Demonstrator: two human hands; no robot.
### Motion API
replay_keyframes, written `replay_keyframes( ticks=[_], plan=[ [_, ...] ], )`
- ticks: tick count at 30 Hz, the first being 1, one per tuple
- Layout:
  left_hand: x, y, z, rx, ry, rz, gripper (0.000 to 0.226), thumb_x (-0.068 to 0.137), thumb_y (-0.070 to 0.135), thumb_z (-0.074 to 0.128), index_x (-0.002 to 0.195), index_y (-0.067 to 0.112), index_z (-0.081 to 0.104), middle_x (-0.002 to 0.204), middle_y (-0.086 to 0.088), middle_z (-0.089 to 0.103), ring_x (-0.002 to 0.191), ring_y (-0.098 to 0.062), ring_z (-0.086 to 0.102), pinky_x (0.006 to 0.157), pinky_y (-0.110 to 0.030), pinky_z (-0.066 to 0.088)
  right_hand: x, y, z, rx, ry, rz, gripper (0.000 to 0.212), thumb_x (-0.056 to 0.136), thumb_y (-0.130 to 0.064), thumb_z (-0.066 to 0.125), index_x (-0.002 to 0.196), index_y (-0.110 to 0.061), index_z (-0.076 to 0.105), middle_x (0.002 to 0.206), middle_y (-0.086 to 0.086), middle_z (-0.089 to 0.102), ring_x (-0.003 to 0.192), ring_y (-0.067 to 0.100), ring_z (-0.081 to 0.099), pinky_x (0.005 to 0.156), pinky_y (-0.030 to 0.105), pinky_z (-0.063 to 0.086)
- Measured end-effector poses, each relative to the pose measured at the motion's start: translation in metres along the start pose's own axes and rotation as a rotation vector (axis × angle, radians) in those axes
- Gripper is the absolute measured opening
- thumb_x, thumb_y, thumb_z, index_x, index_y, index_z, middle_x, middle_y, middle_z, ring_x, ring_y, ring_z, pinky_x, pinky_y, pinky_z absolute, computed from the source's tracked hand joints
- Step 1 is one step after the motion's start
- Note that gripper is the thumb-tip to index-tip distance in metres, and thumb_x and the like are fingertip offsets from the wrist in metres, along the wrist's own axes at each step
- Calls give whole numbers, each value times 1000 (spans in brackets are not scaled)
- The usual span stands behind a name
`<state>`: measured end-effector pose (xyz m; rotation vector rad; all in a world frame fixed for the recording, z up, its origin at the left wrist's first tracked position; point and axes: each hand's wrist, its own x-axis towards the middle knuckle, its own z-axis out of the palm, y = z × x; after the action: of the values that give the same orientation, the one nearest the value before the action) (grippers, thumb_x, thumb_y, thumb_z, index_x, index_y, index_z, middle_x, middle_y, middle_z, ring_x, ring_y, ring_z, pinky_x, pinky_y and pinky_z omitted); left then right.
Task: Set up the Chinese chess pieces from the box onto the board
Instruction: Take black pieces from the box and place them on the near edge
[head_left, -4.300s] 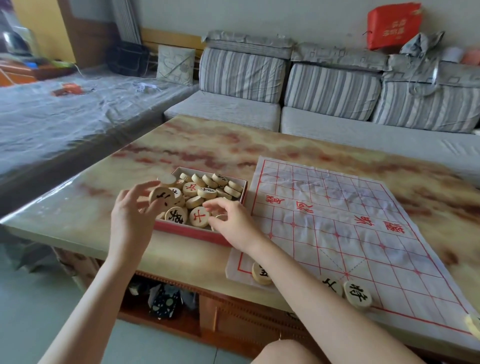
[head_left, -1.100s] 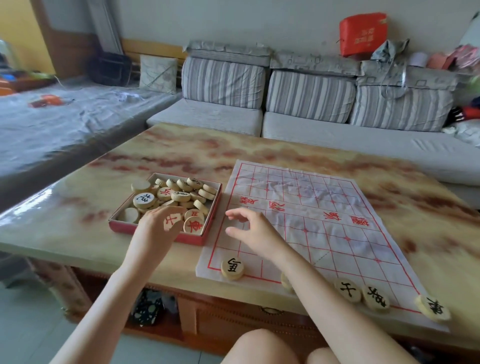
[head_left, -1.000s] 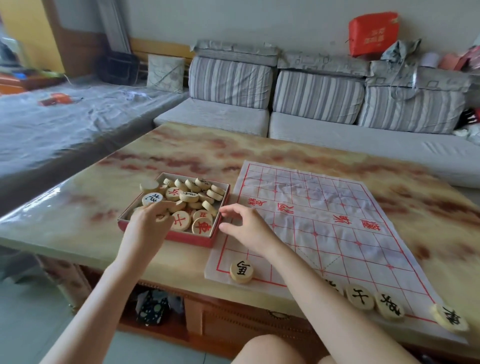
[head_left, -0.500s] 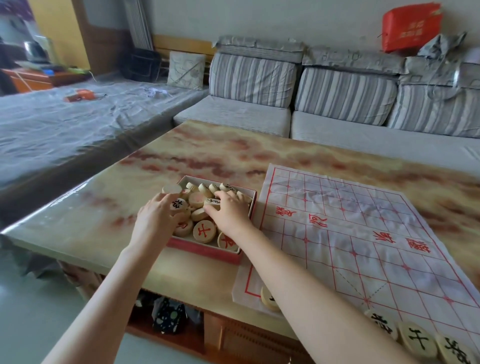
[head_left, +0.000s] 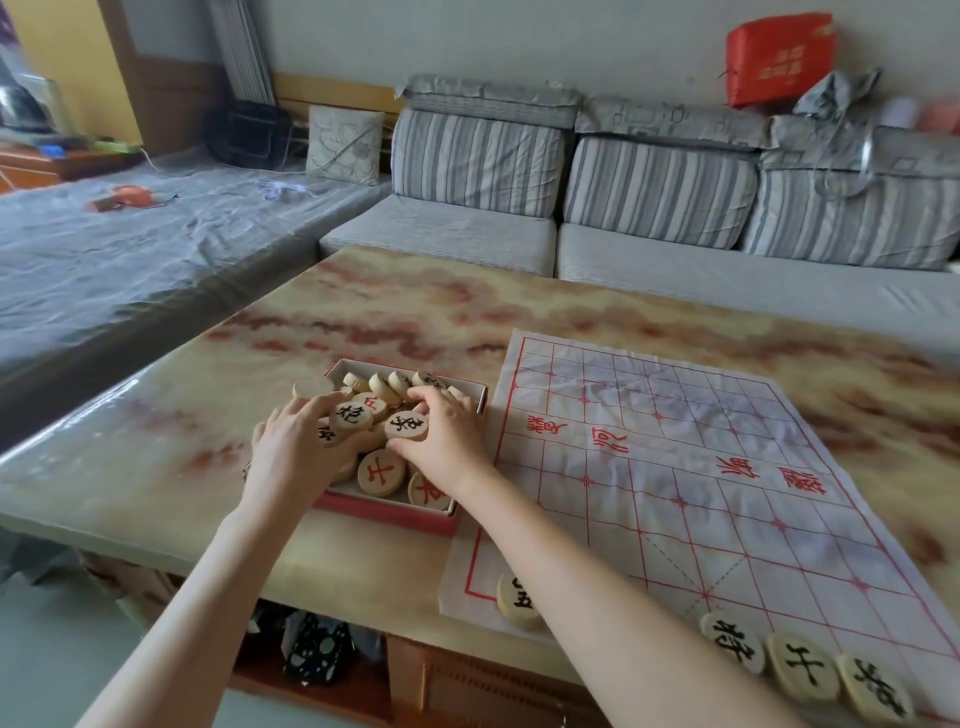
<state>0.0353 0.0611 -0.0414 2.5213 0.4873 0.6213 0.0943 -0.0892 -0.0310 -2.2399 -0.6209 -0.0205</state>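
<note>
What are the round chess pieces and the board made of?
The chess pieces look like pale, smooth wood, with red or black characters on top. The board is a thin white sheet, maybe paper or plastic: it wrinkles and creases.

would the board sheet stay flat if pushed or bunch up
Probably bunches: the board looks like a thin sheet, already creased. It likely slides easily on the glossy table. The pieces on its near edge may pin that side.
</note>
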Motion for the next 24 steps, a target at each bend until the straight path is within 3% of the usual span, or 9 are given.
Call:
replay_keyframes(
  ticks=[4, 8, 13, 17, 21, 24],
  plan=[
    [4, 13, 2, -13, -55, 7, 60, 70, 46, 72, 121, 18, 58, 123, -12, 57, 116, -32, 47, 98, -42, 30, -16, 4, -16, 82, 44, -33, 57, 75, -22, 73, 127, -14, 50, 116, 6, 57, 116, 22, 42, 100, 29, 33],
    [0, 21, 0, -76, -21, -7, 62, 66, 39, 77, 119, 13, 60, 117, -17, 55, 110, -36, 50, 96, -45, 39, -32, 10, -32, 167, 13, -35, 54, 76, -16, 73, 126, -10, 51, 120, 7, 53, 113, 17, 49, 97, 22, 37],
    [-20, 35, -6, -165, 40, 110, 47, 67, 22, 80, 110, 11, 66, 110, -16, 57, 103, -34, 55, 88, -41, 46, -63, 21, -61, 204, -38, -10, 57, 77, -14, 72, 129, -17, 49, 117, 4, 54, 106, 9, 52, 84, -2, 33],
    [-45, 56, -9, -275, -30, 148, 49, 66, 22, 80, 112, 15, 64, 114, -6, 56, 100, -22, 55, 84, -29, 49, -98, 37, -98, 170, -59, 24, 55, 78, -18, 72, 128, -23, 49, 117, -4, 57, 111, 6, 54, 98, 16, 39],
    [-74, 81, -5, -336, -128, 226, 49, 68, 26, 77, 114, 22, 61, 109, 5, 54, 94, -12, 54, 76, -13, 42, -145, 51, -125, 83, -92, 69, 55, 81, -25, 70, 130, -31, 46, 117, -16, 53, 111, -8, 48, 90, 2, 34],
    [-94, 102, 2, -380, -193, 277, 46, 70, 27, 75, 114, 24, 61, 106, 7, 55, 91, -11, 55, 80, -18, 48, -174, 60, -131, 14, -119, 92, 56, 81, -29, 70, 130, -36, 43, 114, -22, 51, 107, -10, 47, 85, 4, 35]
  ],
)
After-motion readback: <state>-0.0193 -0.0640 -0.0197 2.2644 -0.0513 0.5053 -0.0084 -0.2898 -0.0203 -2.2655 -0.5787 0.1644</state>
